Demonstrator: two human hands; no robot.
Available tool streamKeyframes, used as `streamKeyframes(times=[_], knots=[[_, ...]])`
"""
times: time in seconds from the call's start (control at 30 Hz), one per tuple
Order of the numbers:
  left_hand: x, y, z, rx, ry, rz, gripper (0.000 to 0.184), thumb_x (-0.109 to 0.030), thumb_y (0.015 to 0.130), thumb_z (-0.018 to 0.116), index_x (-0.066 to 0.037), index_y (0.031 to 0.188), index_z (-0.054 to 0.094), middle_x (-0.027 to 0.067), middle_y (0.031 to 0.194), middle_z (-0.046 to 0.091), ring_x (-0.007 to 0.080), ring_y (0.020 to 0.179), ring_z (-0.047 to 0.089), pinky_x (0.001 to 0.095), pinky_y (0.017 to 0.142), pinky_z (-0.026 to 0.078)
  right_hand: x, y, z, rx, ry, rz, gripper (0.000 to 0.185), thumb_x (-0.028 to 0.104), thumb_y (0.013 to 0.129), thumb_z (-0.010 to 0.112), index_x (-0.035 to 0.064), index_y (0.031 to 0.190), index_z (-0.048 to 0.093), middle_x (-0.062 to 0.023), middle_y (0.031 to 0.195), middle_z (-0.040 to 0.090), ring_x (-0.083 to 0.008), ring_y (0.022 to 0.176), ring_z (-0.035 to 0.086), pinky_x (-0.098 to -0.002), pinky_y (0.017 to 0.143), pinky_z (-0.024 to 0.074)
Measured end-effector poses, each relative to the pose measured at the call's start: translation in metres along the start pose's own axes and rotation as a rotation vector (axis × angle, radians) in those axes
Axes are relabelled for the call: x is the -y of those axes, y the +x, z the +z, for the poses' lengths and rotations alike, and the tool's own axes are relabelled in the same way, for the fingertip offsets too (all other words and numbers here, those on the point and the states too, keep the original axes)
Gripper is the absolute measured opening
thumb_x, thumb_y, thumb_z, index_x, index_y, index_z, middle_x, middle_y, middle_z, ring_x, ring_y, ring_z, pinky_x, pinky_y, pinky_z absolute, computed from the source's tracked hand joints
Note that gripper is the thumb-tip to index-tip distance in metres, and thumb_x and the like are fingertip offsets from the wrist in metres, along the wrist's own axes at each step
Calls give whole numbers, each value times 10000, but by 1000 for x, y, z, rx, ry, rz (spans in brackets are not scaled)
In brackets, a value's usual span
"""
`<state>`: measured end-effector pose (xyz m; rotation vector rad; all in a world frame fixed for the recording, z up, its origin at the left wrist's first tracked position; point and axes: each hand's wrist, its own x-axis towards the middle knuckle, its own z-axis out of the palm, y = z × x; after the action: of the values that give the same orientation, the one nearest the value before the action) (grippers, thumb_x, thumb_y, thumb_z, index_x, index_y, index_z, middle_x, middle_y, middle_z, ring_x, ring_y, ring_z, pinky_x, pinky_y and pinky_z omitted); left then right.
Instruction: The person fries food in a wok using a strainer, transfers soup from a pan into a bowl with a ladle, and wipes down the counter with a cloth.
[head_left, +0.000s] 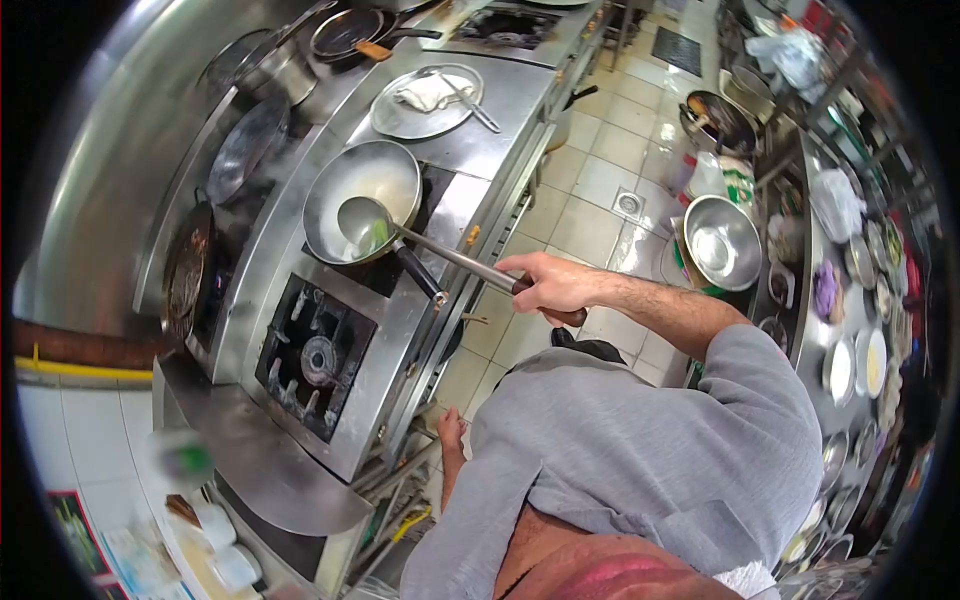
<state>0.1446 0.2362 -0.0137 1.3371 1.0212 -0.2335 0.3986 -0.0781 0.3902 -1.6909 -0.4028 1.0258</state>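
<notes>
A long metal ladle [465, 262] has its wooden handle in my right hand [553, 283], fingers wrapped round it. Its bowl, with something green in it, rests inside a wok [335, 190] on the stove. Some pale liquid shows in the wok, whose black handle points toward me. Down at my left side, near the stove's front edge, hangs my left hand [451, 430]; its fingers look loosely curled, and whether anything is in them is hidden.
An unused burner [319, 361] lies nearer than the wok. Beyond the wok is a round metal tray [376, 108] with a cloth and tongs. Dark pans stand along the back. At the right, a steel bowl [722, 243] and a counter with several dishes.
</notes>
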Motion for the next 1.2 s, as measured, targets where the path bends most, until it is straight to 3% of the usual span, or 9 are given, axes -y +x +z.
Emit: streamKeyframes(times=[0.23, 0.33, 0.57, 0.63, 0.67, 0.87, 0.97, 1.1, 1.2], knots=[[17, -17, -64, 66, 352, -27, 256, -296, 835, 573, -89, 707, 493, 4, 555, 426, 122, 393, 430, 256, 317, 319, -2, -4, 54, -95, 85, -3, 641, 55, 762, 515, -24, 1344, 257, -35, 615, 476, -122, 405, 496, -263, 354, 412], [27, -14, -82, 67, 242, -136, 245, -262, 836, 551, -90, 677, 481, -5, 513, 404, 117, 377, 406, 248, 323, 315, -9, -2, 70, -135, 131, -23, 610, 54, 771, 513, -27, 1329, 283, -38, 618, 490, -121, 404, 498, -260, 349, 411], [24, 0, -82, 118, 106, -32, 244, -256, 845, 556, -88, 678, 495, -24, 508, 395, 86, 380, 381, 240, 327, 279, -10, -3, 92, -174, 208, -47, 593, 60, 773, 555, -13, 1312, 321, -48, 623, 508, -127, 402, 501, -248, 363, 407], [19, -7, -68, -19, 98, -84, 211, -226, 840, 552, -81, 688, 531, -28, 504, 387, 79, 382, 376, 244, 325, 270, -5, -5, 96, -209, 203, -38, 592, 58, 772, 557, -7, 1312, 323, -45, 620, 501, -130, 392, 496, -251, 360, 404], [32, 7, -72, 83, 133, -82, 199, -242, 826, 576, -50, 779, 592, -18, 514, 422, 86, 392, 399, 250, 336, 297, -6, -4, 97, -221, 201, -37, 595, 57, 769, 561, -6, 1311, 324, -44, 613, 489, -135, 387, 494, -256, 354, 401], [42, 4, -46, 44, 263, 17, 350, -326, 788, 638, -5, 925, 619, 38, 594, 548, 119, 441, 479, 265, 394, 379, -8, -2, 103, -208, 264, -32, 616, 45, 759, 569, 5, 1317, 312, -46, 606, 484, -145, 380, 492, -265, 331, 382], [42, 2, -43, 83, 291, -20, 300, -282, 830, 589, -36, 1000, 600, -2, 610, 504, 87, 461, 445, 225, 385, 361, -3, -3, 104, -206, 359, -40, 554, 51, 756, 564, -1, 1264, 351, -47, 612, 496, -137, 382, 488, -262, 337, 389], [45, 1, -56, 155, 270, 8, 312, -305, 798, 627, -7, 890, 622, 40, 625, 561, 124, 470, 497, 268, 405, 394, 4, 0, 106, -184, 665, -91, 443, 64, 769, 565, 1, 1176, 402, -49, 622, 512, -122, 376, 472, -260, 332, 387], [41, -5, -65, 166, 411, 15, 288, -309, 808, 607, -20, 798, 618, 28, 598, 540, 120, 457, 487, 271, 393, 381, 5, 0, 110, -172, 843, -130, 551, 63, 763, 592, 30, 1231, 302, -61, 622, 529, -142, 392, 481, -276, 333, 372]])
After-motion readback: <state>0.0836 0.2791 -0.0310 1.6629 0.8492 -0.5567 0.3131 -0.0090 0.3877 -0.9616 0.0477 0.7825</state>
